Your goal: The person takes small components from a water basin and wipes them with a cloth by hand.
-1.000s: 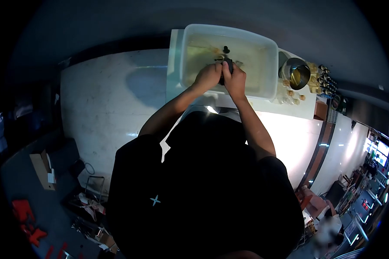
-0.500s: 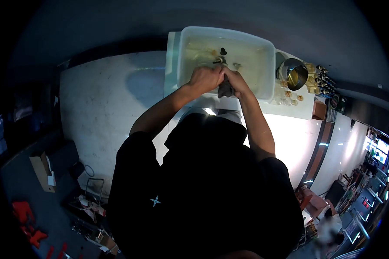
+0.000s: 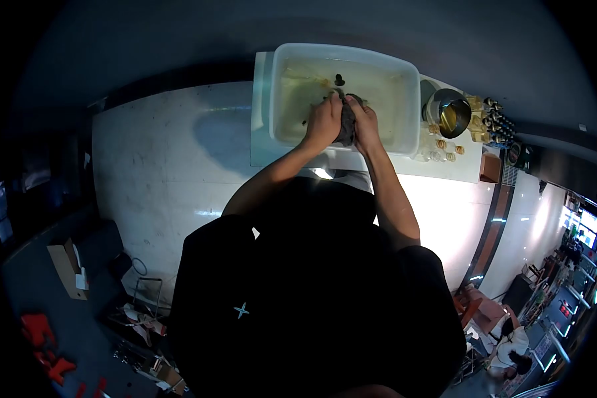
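Note:
A dark grey cloth [image 3: 347, 128] is bunched between my two hands over the near part of a white plastic tub [image 3: 412, 99]. My left hand [image 3: 324, 123] grips its left side, fingers curled. My right hand [image 3: 365, 125] is closed on its right side, thumb toward the top. Yellowish, cloudy liquid [image 3: 385, 93] lies in the tub. Just beyond my hands is a small black object [image 3: 339, 79] whose kind I cannot make out. My fingertips are partly hidden by the cloth.
Right of the tub stand a metal bowl [image 3: 459, 109] and several small glass bottles [image 3: 442, 147]. Farther right are more bottles with dark tops [image 3: 496, 123]. A cardboard box [image 3: 66, 266] is at the lower left. Another person [image 3: 511, 346] is at the lower right.
My hands have shifted from a crossed, twisting hold to side by side, fingers pointing away from me. The cloth is now gathered into a shorter bunch between them.

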A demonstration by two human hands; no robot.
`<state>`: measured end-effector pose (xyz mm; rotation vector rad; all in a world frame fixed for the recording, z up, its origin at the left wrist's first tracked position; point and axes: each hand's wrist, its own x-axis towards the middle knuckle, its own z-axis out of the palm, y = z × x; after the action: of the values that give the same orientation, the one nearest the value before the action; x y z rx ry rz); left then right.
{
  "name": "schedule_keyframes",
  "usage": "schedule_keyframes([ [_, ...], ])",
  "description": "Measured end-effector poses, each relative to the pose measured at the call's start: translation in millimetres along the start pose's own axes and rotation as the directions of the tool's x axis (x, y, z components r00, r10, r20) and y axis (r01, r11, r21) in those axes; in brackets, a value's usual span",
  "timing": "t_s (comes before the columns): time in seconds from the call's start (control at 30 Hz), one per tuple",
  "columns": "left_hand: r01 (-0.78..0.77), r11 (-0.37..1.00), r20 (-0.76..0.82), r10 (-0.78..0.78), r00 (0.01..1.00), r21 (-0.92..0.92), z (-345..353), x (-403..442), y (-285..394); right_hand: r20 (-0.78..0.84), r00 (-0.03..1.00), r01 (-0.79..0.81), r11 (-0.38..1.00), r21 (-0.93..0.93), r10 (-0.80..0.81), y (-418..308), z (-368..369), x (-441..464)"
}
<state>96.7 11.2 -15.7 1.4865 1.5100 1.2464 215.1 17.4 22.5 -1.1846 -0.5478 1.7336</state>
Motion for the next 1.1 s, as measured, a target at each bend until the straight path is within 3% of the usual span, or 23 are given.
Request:
schedule_keyframes([
  [0.03, 0.06, 0.996, -0.002, -0.06, 0.998, -0.059, 1.7, -0.1, -1.2, 0.004, 0.998, 0.063, 0.994, -0.084, -0.063, -1.8, -1.4, -0.7],
  [0.07, 0.347, 0.897, 0.066, -0.342, 0.937, -0.276, 2.1, 1.3, -3.3, 0.013, 0.992, 0.126, 0.978, -0.167, -0.126, -5.0, -3.3, -2.2],
  [0.1, 0.589, 0.672, 0.192, -0.571, 0.798, -0.449, -8.7, 10.1, 17.4, 0.027, 0.982, 0.188, 0.951, -0.247, -0.187, -9.2, -4.5, -3.9],
  [0.13, 0.753, 0.354, 0.357, -0.716, 0.6, -0.555, -17.3, 14.5, 27.7, 0.015, 0.982, 0.185, 0.958, -0.219, -0.187, -13.1, -4.8, -7.5],
  [0.17, 0.716, 0.259, 0.508, -0.554, 0.66, -0.648, -28.0, 14.8, 12.8, 0.003, 0.983, 0.183, 0.964, -0.191, -0.185, -17.3, -5.0, -12.3],
  [0.3, 0.605, 0.25, 0.484, -0.408, 0.774, -0.756, -35.5, 17.6, 10.8, -0.034, 0.994, 0.103, 0.992, -0.069, -0.106, -27.3, -9.0, -19.8],
  [0.4, 0.528, 0.155, 0.463, -0.321, 0.826, -0.835, -35.4, 14.2, 9.0, -0.013, 0.999, 0.037, 0.998, 0.057, -0.036, -26.1, -19.0, -14.7],
  [0.6, 0.524, 0.09, 0.475, -0.314, 0.822, -0.847, -30.3, 12.3, 15.5, 0.026, 1.0, 0.007, 0.994, 0.105, -0.009, -24.0, -33.8, -8.9],
  [0.7, 0.525, 0.258, 0.445, -0.311, 0.84, -0.811, -23.2, 11.4, 6.2, 0.009, 1.0, 0.01, 0.992, 0.123, -0.011, -23.1, -33.8, -15.5],
  [0.77, 0.368, 0.803, 0.353, -0.211, 0.912, -0.469, -17.0, 10.9, -9.0, -0.008, 1.0, 0.003, 0.989, 0.148, -0.001, -17.2, -40.1, -11.7],
  [0.8, 0.215, 0.954, 0.331, -0.137, 0.934, -0.211, -12.7, 10.3, -19.2, -0.033, 0.999, 0.014, 0.985, 0.172, -0.009, -12.2, -44.4, -7.7],
  [0.83, 0.104, 0.994, 0.286, -0.093, 0.954, -0.023, -8.4, 10.3, -22.7, -0.058, 0.998, 0.027, 0.981, 0.194, -0.016, -6.0, -50.1, -3.1],
  [0.93, -0.057, 0.942, 0.483, -0.118, 0.868, 0.332, -0.9, 16.2, -20.3, -0.132, 0.991, -0.002, 0.972, 0.237, 0.034, 8.9, -70.6, 6.4],
  [1.1, -0.236, 0.805, 0.589, -0.166, 0.791, 0.545, 33.6, 24.3, -56.4, -0.157, 0.985, -0.043, 0.974, 0.221, 0.079, 17.4, -83.4, 3.0],
])
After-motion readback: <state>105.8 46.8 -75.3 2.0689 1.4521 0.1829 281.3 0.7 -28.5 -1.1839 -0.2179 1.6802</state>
